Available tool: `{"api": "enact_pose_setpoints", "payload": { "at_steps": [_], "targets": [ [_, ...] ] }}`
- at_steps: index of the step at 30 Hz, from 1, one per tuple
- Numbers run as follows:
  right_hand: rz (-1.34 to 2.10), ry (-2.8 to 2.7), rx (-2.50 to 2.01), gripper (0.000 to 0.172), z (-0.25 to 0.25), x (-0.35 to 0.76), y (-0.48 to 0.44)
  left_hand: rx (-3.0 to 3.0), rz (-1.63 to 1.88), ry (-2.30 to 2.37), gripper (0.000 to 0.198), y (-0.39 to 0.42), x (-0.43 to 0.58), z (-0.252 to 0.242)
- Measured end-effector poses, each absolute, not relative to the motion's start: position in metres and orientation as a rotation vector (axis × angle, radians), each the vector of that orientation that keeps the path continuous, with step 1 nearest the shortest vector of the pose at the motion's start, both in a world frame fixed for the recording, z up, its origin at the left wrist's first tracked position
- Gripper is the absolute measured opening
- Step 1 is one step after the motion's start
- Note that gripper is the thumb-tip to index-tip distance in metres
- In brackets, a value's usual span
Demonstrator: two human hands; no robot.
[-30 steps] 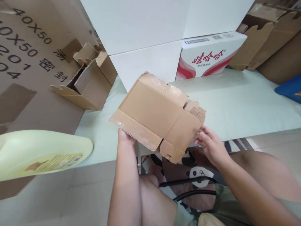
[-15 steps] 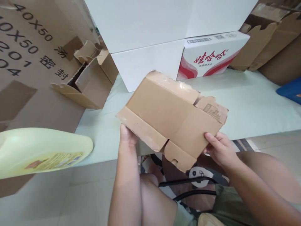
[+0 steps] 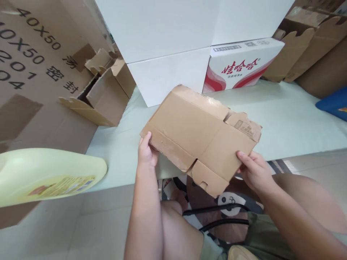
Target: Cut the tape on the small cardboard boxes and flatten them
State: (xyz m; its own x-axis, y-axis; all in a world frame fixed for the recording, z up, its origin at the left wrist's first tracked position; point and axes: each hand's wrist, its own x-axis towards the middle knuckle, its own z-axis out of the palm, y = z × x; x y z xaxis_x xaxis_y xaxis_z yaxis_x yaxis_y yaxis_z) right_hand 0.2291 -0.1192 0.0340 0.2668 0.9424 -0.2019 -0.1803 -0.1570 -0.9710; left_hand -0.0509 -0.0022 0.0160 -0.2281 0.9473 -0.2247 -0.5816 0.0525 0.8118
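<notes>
A flattened brown cardboard box (image 3: pixel 195 126) is held tilted above the front of the pale green surface. Its flaps are spread, with a printed label on the far right one. My left hand (image 3: pixel 147 151) grips the near left corner, thumb on top of the side flap and fingers underneath. At the right end my right hand (image 3: pixel 253 166) pinches the panel, its thumb on the upper face and the other fingers hidden below.
Behind the cardboard stand stacked white boxes (image 3: pixel 168 76) and a white-and-red box (image 3: pixel 235 68). Open cardboard boxes sit at left (image 3: pixel 108 97) and right (image 3: pixel 298 50). A pale yellow bottle (image 3: pixel 54 175) juts in from the left. The pale green cloth (image 3: pixel 298 122) covers the surface.
My left thumb has come up over the cardboard's left flap, which is pressed up flatter. The near flap has shifted slightly. My right hand keeps its hold.
</notes>
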Motion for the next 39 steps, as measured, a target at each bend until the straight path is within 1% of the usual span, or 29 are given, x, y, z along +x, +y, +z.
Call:
{"api": "enact_pose_setpoints", "payload": {
  "at_steps": [5,9,13,16,19,22,27,33,39],
  "targets": [
    [1.143,-0.753,-1.358,0.040,0.035,0.229,-0.115,0.530,1.536,0.971,0.037,-0.001,-0.054,0.014],
    [1.250,-0.741,-1.393,0.042,0.033,0.227,-0.114,0.544,1.557,0.968,0.040,-0.001,-0.054,0.017],
    [1.287,-0.618,-1.303,0.040,0.033,0.224,-0.112,0.542,1.532,1.036,0.039,-0.002,-0.050,0.017],
    [1.186,-0.531,-1.259,0.037,0.030,0.224,-0.106,0.575,1.499,1.156,0.035,-0.002,-0.048,0.013],
    [0.978,-0.467,-1.248,0.035,0.025,0.231,-0.097,0.592,1.414,1.264,0.031,-0.001,-0.051,0.012],
    [0.844,-0.399,-1.225,0.037,0.024,0.240,-0.086,0.560,1.381,1.295,0.027,0.000,-0.054,0.013],
    [0.832,-0.450,-1.220,0.040,0.021,0.253,-0.082,0.533,1.358,1.282,0.019,0.001,-0.054,0.012],
    [0.794,-0.545,-1.263,0.029,0.013,0.261,-0.095,0.578,1.346,1.291,0.016,0.001,-0.052,0.010],
    [0.789,-0.512,-1.255,0.025,0.028,0.277,-0.103,0.579,1.339,1.327,0.010,-0.001,-0.053,0.017]
  ]
}}
